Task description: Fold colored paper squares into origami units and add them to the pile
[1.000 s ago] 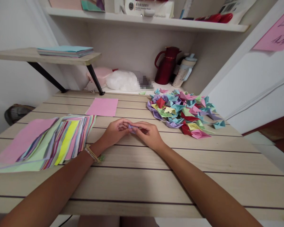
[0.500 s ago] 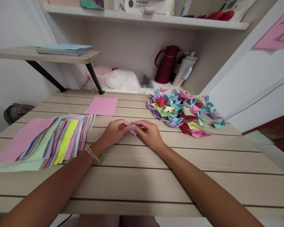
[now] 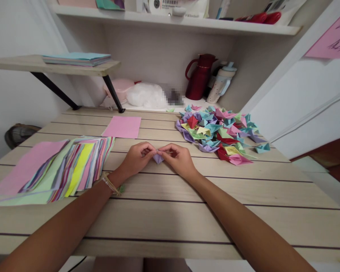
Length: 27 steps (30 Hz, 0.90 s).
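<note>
A small folded piece of purple paper (image 3: pixel 158 158) is pinched between my two hands at the middle of the table, its pointed end toward me. My left hand (image 3: pixel 140 155) is closed on its left side, thumb and fingertips together. On the other side my right hand (image 3: pixel 178 158) grips it the same way. The fingers cover the paper's upper part. To the right lies a heap of folded paper boats (image 3: pixel 215 132) in many colours. Left of my hands, a fanned stack of coloured paper sheets (image 3: pixel 81 166) rests on the table, with a single pink sheet (image 3: pixel 123 127) behind it.
A raised wooden shelf (image 3: pixel 113 68) on black legs stands at the back left, bearing more paper (image 3: pixel 76 58). A dark red jug (image 3: pixel 200 79) and a pale bottle (image 3: pixel 221 83) stand at the back, beneath a white shelf (image 3: pixel 172 23). A white plastic bag (image 3: pixel 146 95) lies nearby.
The purple paper has turned slightly, and more of its pointed lower part shows between my hands. My hands have parted very slightly and keep hold of it.
</note>
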Available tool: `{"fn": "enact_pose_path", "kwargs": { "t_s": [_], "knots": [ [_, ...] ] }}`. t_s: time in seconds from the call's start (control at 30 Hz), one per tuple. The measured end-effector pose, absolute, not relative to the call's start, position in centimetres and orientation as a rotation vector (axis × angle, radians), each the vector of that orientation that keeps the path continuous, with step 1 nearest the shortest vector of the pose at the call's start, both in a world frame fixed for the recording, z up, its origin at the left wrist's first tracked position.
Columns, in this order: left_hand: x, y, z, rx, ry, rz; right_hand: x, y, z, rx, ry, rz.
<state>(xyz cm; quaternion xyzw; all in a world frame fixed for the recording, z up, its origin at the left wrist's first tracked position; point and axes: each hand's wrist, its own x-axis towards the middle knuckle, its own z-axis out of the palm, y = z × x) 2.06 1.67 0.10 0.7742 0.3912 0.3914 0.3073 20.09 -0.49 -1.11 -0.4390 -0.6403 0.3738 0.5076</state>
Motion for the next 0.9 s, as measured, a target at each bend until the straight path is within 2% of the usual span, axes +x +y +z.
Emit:
{"fn": "enact_pose_path", "kwargs": {
  "t_s": [0.9],
  "knots": [
    [2.0, 1.84, 0.1, 2.053, 1.066, 1.049, 20.24, -0.27, -0.91, -1.076, -1.517, 1.015]
  ]
}}
